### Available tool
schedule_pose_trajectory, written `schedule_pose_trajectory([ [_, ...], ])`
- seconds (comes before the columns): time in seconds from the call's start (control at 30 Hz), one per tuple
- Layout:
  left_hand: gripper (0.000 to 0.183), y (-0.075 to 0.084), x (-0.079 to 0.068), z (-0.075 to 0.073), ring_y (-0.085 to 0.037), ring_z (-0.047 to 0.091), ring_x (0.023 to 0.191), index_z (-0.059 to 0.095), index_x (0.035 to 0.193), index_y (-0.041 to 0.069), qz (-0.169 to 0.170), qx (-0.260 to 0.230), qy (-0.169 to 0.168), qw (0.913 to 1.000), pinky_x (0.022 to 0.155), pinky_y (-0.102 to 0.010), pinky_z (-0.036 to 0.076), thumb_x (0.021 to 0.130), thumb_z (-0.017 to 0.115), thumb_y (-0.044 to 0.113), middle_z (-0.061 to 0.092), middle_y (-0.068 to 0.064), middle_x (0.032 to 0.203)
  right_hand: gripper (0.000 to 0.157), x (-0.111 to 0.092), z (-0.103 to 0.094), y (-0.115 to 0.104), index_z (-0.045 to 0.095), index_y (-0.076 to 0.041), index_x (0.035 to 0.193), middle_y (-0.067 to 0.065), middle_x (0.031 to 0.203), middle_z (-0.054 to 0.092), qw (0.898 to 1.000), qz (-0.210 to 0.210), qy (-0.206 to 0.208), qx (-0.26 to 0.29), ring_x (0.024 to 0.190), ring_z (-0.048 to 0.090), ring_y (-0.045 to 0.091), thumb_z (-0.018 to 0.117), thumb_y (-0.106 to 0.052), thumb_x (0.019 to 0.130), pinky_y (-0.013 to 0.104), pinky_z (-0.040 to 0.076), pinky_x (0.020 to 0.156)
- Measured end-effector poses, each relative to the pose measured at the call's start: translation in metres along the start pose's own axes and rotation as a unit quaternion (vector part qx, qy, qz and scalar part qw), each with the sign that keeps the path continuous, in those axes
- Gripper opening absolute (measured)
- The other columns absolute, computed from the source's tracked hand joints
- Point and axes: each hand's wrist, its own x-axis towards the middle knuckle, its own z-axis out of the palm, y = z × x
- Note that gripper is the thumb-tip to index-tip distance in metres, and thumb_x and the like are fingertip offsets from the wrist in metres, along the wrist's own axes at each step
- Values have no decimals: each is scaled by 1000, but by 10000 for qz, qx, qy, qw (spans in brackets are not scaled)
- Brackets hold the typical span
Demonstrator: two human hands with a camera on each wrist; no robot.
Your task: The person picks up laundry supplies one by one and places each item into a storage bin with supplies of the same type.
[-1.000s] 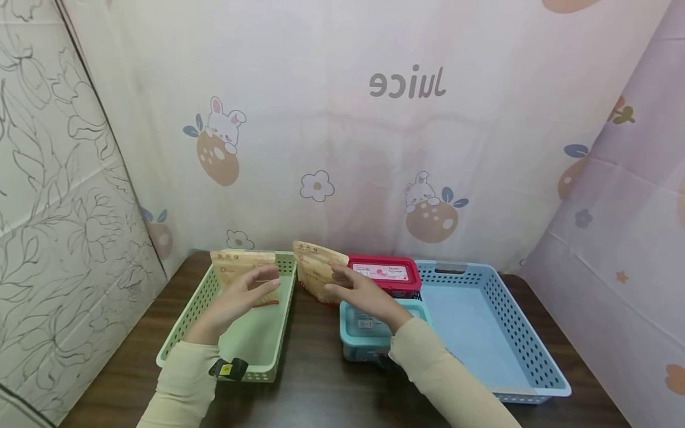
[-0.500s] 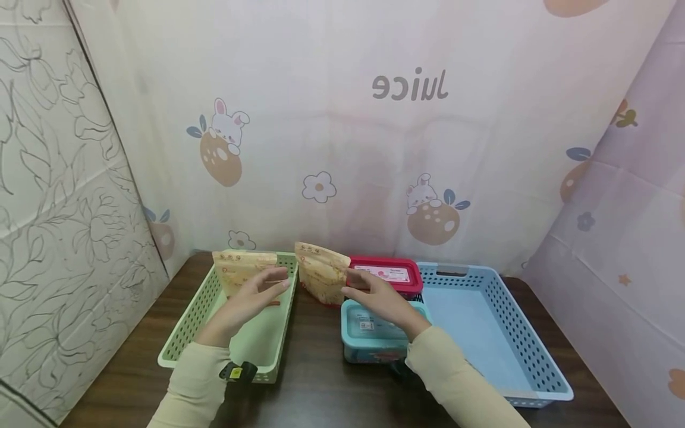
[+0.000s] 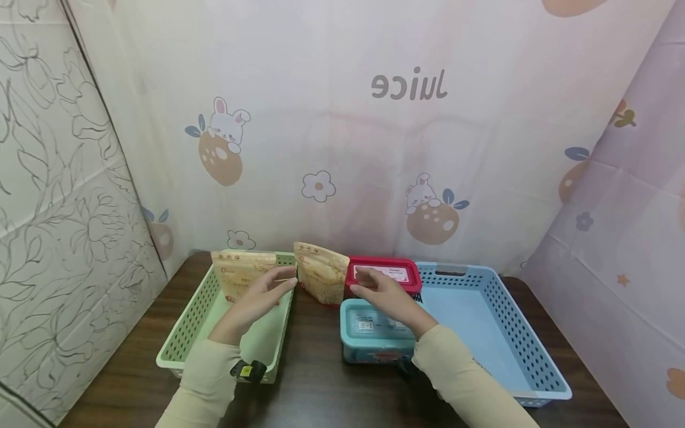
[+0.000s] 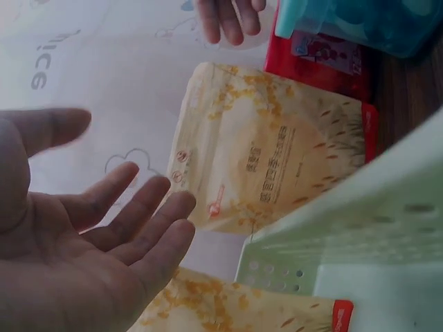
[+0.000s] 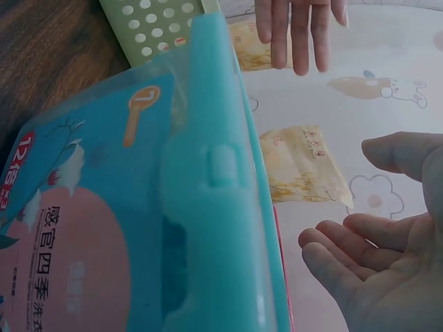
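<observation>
We see our left hand (image 4: 76, 263), thumb apart from its loose fingers, a beige pouch (image 4: 277, 152) beyond the fingertips, a second pouch (image 4: 239, 311) on its little-finger side, a green basket (image 4: 353, 214) past that, our right hand (image 4: 229, 17) off on its thumb side.

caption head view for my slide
Empty hands near beige pouches, a red box, a teal box, a green basket and a blue basket.

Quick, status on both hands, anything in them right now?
Left hand: open, holding nothing.
Right hand: open, holding nothing.
</observation>
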Motion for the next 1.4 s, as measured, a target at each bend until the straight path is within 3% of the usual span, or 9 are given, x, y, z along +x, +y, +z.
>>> schedule_pose_trajectory([
  [0.17,59,-1,7,10,-38,37,140,41,151,10,-114,87,62,9999,111,-57,35,103,56,40,42,-15,152,73,4,1,1,47,-18,150,5,141,56,10000,39,44,61,129,52,27,72,-50,89,50,50,99],
  [0.73,66,3,32,27,-38,20,148,22,157,2,-268,-30,179,9995,118,-55,23,106,48,34,24,-20,161,69,16,3,0,49,-12,148,9,135,60,9999,-26,99,-44,124,56,31,72,-43,91,48,55,92],
  [1.1,78,0,47,36,-40,13,149,6,160,4,-623,-172,310,9974,118,-57,19,104,51,33,13,-19,164,63,23,6,-1,47,-17,149,8,139,57,9998,165,75,-56,127,54,31,70,-39,94,49,53,95],
  [1.4,81,2,56,38,-42,9,149,2,159,2,-822,-380,480,9947,119,-58,17,99,51,28,6,-25,163,63,27,8,-4,47,-16,149,8,139,57,9996,218,45,-145,128,53,31,70,-37,94,50,51,98],
])
